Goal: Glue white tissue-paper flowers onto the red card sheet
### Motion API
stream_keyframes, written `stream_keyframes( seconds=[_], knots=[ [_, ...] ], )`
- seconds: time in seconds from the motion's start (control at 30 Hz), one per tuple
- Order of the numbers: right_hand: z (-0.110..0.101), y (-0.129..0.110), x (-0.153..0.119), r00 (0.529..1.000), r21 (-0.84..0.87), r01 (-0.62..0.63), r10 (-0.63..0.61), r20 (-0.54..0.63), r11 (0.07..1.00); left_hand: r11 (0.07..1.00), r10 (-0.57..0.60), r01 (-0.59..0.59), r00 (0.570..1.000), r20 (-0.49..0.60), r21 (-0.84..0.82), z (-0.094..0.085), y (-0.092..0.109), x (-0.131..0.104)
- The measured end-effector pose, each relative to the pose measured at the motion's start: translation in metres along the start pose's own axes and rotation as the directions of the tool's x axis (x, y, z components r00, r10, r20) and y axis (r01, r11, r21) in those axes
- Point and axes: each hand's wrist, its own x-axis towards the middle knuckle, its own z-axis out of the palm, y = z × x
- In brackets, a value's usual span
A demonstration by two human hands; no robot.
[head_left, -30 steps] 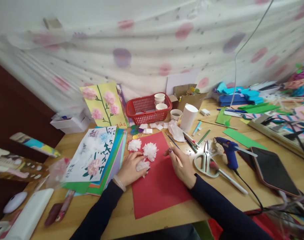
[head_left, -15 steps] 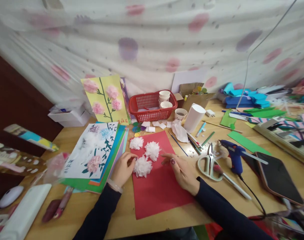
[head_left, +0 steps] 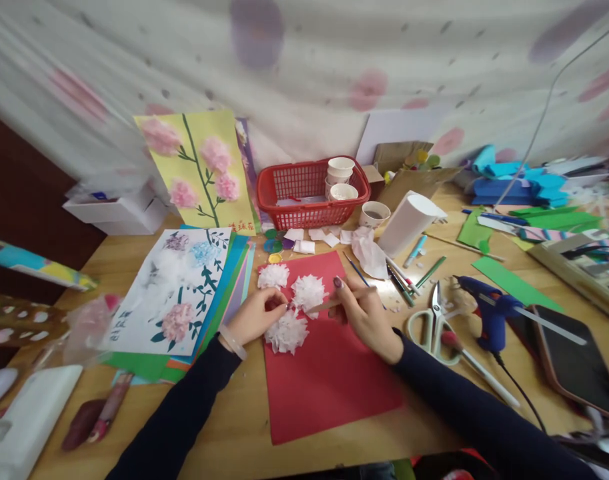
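- Red basket point(head_left: 287, 217): paper cups point(head_left: 341, 167) inside.
- Separate cup point(head_left: 375, 221) beside it: greyish liquid point(head_left: 375, 214).
- White box point(head_left: 115, 217): contents hard to make out.
- Three white flowers point(head_left: 287, 332) on red paper point(head_left: 329, 390).
- Right hand point(head_left: 370, 321): fingers grasping a pale stick point(head_left: 321, 306).
- Left hand point(head_left: 254, 315): fingers at the flowers; cannot tell whether they pinch anything.

stick point(head_left: 323, 306) partly hidden, curtain point(head_left: 309, 60) cut off
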Motion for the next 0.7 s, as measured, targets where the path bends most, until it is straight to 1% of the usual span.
stream_keyframes(
  seconds=[0.07,0.13,0.2,0.27,0.33,0.4,0.47,0.6,0.7],
  knots=[
    [0.008,0.0,0.016,1.0,-0.028,0.024,-0.024,-0.001,0.999,0.998,-0.002,0.001,1.0,-0.031,-0.061,0.001,-0.002,-0.003],
    [0.016,0.003,0.028,0.999,-0.024,0.047,-0.047,0.001,0.999,0.993,-0.004,-0.008,0.995,-0.1,-0.117,0.002,-0.003,-0.009],
    [0.024,0.008,0.034,0.998,-0.036,0.06,-0.059,0.025,0.998,0.994,0.001,-0.019,0.985,-0.173,-0.106,0.003,-0.004,-0.019],
    [0.029,0.014,0.035,0.997,-0.056,0.054,-0.051,0.052,0.997,0.999,0.046,-0.047,0.974,-0.221,-0.002,0.006,-0.004,-0.035],
    [0.031,0.018,0.034,0.998,-0.06,0.037,-0.033,0.062,0.998,0.985,0.129,-0.095,0.962,-0.243,0.146,0.01,-0.004,-0.052],
    [0.03,0.02,0.034,0.997,-0.049,0.018,-0.015,0.069,0.999,0.948,0.194,-0.118,0.951,-0.242,0.296,0.016,-0.005,-0.067],
    [0.029,0.021,0.035,0.997,-0.036,-0.001,0.004,0.081,0.999,0.907,0.202,-0.098,0.955,-0.218,0.41,0.023,-0.006,-0.077],
    [0.027,0.021,0.034,0.997,-0.022,-0.007,0.009,0.077,1.0,0.863,0.146,-0.045,0.976,-0.163,0.504,0.033,-0.01,-0.081],
    [0.026,0.022,0.031,1.0,0.0,0.021,-0.021,-0.01,1.0,0.843,0.163,-0.056,0.974,-0.155,0.535,0.034,-0.012,-0.078]
  ],
)
